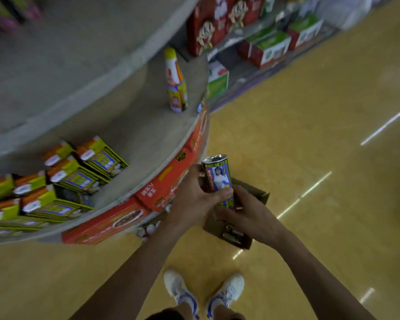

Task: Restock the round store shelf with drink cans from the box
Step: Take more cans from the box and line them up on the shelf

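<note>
left hand [192, 195] wraps the can [217, 177], right hand [247, 215] cups its base, just above the box [260, 198]. best held upright, then set on the round shelf [143, 135], on its bare patch.

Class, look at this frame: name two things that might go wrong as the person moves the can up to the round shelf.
1. The left hand and right hand hold the blue-and-yellow metal drink can above the open brown cardboard box; a slipping grip may drop and dent it.
2. The tall yellow-capped white bottle stands alone near the edge of the grey round shelf; a reaching arm might topple it.
</note>
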A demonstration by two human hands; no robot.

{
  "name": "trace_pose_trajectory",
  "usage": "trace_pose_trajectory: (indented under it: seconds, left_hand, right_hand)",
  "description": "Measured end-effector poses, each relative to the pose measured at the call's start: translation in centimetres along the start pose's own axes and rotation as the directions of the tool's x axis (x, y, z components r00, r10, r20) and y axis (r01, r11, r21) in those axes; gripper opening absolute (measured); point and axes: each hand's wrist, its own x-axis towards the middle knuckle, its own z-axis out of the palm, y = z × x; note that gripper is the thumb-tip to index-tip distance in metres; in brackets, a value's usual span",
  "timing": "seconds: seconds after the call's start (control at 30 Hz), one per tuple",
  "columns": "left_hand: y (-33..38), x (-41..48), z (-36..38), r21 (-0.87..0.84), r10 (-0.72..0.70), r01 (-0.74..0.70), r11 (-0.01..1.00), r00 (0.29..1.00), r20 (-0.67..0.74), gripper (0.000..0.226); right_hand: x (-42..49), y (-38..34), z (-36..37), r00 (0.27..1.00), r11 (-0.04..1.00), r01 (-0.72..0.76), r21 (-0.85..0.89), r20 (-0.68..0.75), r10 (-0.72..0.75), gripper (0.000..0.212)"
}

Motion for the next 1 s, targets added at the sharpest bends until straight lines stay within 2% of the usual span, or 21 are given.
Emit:
trace_pose_trajectory:
  seconds: [0.2,0.43,0.53,0.63,0.83,1.0]
  left_hand:
    - [4.8,-1.6,-7.0,0.007,0.126,-0.126,0.992,0.990,-0.067,0.066]
    - [8.5,-4.4,-16.0,0.050,0.284,-0.280,0.959,0.943,-0.172,0.073]
    - [9.2,-5.5,-19.8,0.057,0.329,-0.324,0.944,0.920,-0.214,0.062]
    - [9.4,-6.7,-23.0,0.064,0.344,-0.340,0.938,0.900,-0.269,0.059]
    - [9.9,-7.6,-27.9,0.088,0.355,-0.349,0.933,0.851,-0.386,0.065]
    - [10.9,-7.2,-31.1,0.137,0.366,-0.343,0.929,0.801,-0.474,0.059]
  right_hand:
    - [0.7,-8.0,1.7,0.991,0.989,0.136,-0.058,0.014,-0.135,0.048]
    - [1.4,-16.5,6.3,0.945,0.941,0.328,-0.085,0.032,-0.327,0.038]
    - [1.6,-19.6,8.7,0.913,0.907,0.409,-0.100,0.043,-0.407,0.039]
    - [2.3,-22.4,10.8,0.885,0.876,0.465,-0.127,0.079,-0.458,0.047]
    - [4.7,-26.6,13.9,0.841,0.829,0.539,-0.151,0.151,-0.519,0.029]
    - [7.5,-30.0,15.5,0.785,0.777,0.613,-0.146,0.224,-0.577,0.038]
